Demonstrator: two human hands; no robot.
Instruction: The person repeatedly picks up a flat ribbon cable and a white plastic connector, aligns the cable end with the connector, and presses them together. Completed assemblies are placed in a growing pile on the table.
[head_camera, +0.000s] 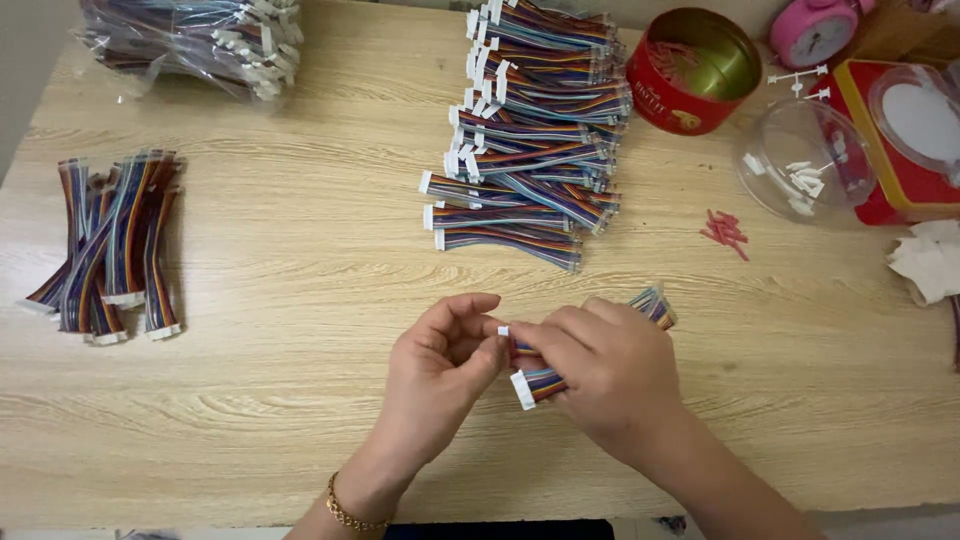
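Over the middle of the wooden table (300, 260), the right hand (600, 375) is closed around a rainbow ribbon cable (545, 382). The left hand (445, 360) pinches what seems a small white connector (503, 331) at its end. A loose pinch could drop the tiny piece, or misalign it with the wires.

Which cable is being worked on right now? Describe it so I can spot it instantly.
On the wooden table, near the front edge, both hands meet. The rainbow ribbon cable is pinched between left hand and right hand. Unlike the stacked cables behind, it is single and held.
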